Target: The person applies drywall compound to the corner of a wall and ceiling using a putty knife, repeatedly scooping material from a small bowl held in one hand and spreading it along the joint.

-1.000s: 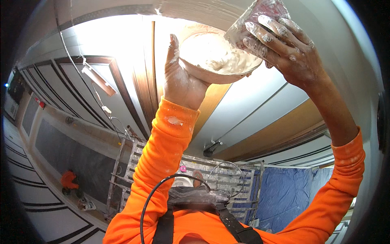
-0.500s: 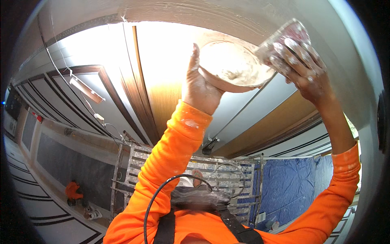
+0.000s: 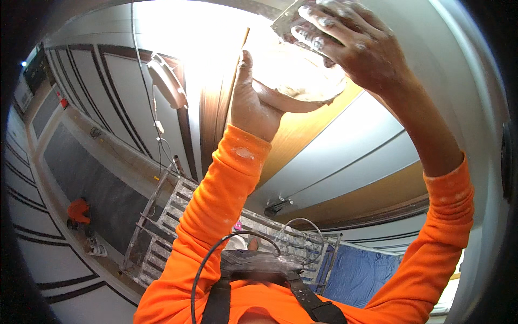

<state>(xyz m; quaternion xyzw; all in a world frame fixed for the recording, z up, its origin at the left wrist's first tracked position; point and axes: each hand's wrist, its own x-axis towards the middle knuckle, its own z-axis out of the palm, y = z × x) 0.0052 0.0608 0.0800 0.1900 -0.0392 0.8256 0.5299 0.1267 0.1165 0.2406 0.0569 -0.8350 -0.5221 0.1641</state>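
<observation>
Raised overhead, my left hand (image 3: 254, 110) supports a shallow round bowl (image 3: 294, 103) from below, its thumb stretched up along the left side. White, putty-like paste (image 3: 302, 81) fills the bowl, partly washed out by glare. My right hand (image 3: 359, 51), its fingers smeared with white, grips a flat, paste-coated scraper (image 3: 286, 21) just beyond the bowl's far right rim. The fingers cover much of the scraper. Whether its edge touches the ceiling surface or the bowl, I cannot tell.
A lit lamp (image 3: 167, 81) hangs on a cable at the left. Below me lies a slatted scaffold platform (image 3: 162, 243), spattered with white, and a blue sheet (image 3: 361, 275) is at the lower right. A person in orange (image 3: 80, 211) is on the floor far below, left.
My right hand and the scraper have moved left and up, over the bowl's far side. The bowl has shifted slightly left, and the whole view has turned.
</observation>
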